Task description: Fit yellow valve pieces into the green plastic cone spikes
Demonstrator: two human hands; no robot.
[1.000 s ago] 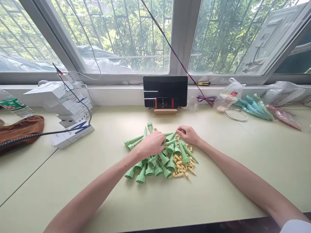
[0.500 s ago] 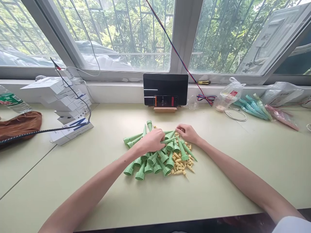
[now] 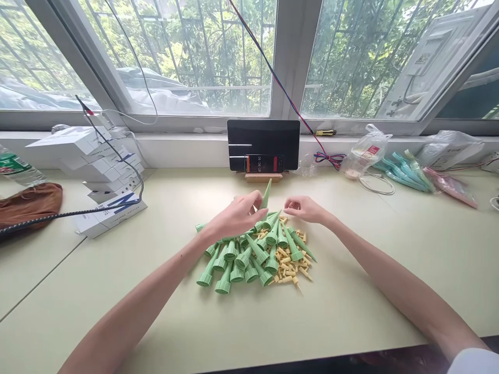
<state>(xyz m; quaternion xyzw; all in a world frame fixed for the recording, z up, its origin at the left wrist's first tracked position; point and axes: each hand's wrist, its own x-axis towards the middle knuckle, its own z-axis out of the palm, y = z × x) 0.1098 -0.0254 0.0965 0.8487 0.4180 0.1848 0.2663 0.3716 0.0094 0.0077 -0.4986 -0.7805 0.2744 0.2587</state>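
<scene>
My left hand (image 3: 242,212) is closed around a green plastic spike (image 3: 266,195), whose pointed tip rises above the fingers; its wide end is hidden by the hand. Beneath it lies a heap of green spikes (image 3: 244,258), hollow threaded ends mostly turned toward me. Small pale-yellow nozzle-like pieces (image 3: 288,266) are scattered at the heap's right side and partly under it. My right hand (image 3: 304,209) hovers at the heap's far right edge with its fingers pinched together. Whatever those fingertips hold, if anything, is too small to tell.
A dark tablet (image 3: 263,136) stands against the sill, a phone (image 3: 265,163) showing a timer in front of it. White boxes (image 3: 111,213), a brown cloth (image 3: 35,201) and a bottle (image 3: 17,169) are at left. Plastic bags (image 3: 364,156) and teal packets (image 3: 405,172) lie at right.
My left hand has lifted the green spike, turning it from lying rightward to point upward. My right hand has stayed nearly in place, its fingers still together.
</scene>
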